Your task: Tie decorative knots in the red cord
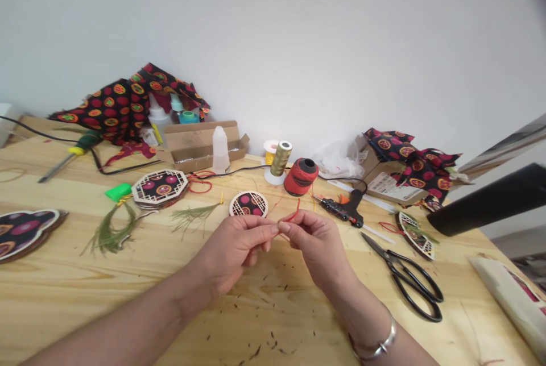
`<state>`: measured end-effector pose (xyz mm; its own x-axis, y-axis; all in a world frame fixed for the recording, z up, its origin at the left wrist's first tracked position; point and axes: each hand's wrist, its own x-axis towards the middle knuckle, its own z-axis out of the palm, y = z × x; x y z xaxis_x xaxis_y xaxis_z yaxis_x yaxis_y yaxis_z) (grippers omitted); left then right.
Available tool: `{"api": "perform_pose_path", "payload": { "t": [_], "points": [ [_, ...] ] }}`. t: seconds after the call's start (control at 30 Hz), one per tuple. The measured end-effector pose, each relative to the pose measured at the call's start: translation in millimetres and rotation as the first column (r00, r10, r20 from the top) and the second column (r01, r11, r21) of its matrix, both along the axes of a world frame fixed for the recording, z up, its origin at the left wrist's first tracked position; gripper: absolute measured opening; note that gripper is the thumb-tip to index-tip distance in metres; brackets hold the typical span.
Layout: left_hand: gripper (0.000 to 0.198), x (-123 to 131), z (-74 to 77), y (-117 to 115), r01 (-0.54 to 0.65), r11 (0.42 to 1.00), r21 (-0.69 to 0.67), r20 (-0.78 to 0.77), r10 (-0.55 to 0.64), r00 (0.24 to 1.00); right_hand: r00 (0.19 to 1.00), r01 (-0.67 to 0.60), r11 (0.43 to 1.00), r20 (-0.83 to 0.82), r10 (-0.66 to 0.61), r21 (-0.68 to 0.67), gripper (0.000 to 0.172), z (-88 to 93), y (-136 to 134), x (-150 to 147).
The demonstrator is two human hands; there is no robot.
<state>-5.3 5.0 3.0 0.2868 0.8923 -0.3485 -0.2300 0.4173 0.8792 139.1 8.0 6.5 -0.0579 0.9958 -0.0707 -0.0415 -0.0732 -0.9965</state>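
My left hand (243,244) and my right hand (313,241) meet above the middle of the wooden table, thumbs against index fingers, tips nearly touching. A thin red cord (297,207) is pinched in my right hand, its end sticking up. My left fingers close on what looks like the same cord, largely hidden by the fingertips. Just behind my left hand lies a round fabric-covered ornament (248,204) with a pale lattice rim. The red thread spool (301,177) stands tilted behind my right hand, near an olive thread spool (282,158).
Black-handled scissors (409,281) and a glue gun (344,208) lie to the right. Further left are an octagonal ornament (160,188), a green tassel (111,229) and a screwdriver (70,156). A white bottle (220,150) stands by an open cardboard box (191,141). Dark scraps dot the tabletop.
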Motion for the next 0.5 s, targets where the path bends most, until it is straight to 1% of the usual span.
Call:
{"api": "perform_pose_path", "payload": {
  "t": [0.1, 0.23, 0.33, 0.43, 0.5],
  "points": [
    [0.019, 0.3, 0.9, 0.1, 0.013, 1.0, -0.003, -0.017, -0.013, 1.0, 0.996, 0.001, 0.998, 0.085, -0.007, 0.068, 0.018, 1.1, -0.9, 0.4],
    [0.02, -1.0, 4.0, 0.5, 0.049, 0.998, 0.039, -0.057, -0.046, 0.997, 0.981, -0.024, 0.988, 0.196, -0.006, 0.151, 0.019, 1.0, -2.3, 2.2],
    [0.02, -2.0, 5.9, 1.0, 0.073, 0.994, 0.085, -0.1, -0.065, 0.993, 0.954, -0.041, 0.981, 0.3, -0.017, 0.187, 0.021, 1.0, -1.6, 4.6],
    [0.021, -2.0, 7.2, 1.2, 0.056, 0.99, 0.126, -0.176, -0.033, 0.984, 0.921, -0.047, 0.971, 0.387, -0.048, 0.233, 0.023, 1.7, -0.1, 6.9],
    [0.023, -1.9, 8.2, 0.9, 0.021, 0.988, 0.15, -0.218, 0.012, 0.976, 0.901, -0.054, 0.962, 0.429, -0.069, 0.269, 0.023, 1.9, 0.1, 7.8]
  ]
}}
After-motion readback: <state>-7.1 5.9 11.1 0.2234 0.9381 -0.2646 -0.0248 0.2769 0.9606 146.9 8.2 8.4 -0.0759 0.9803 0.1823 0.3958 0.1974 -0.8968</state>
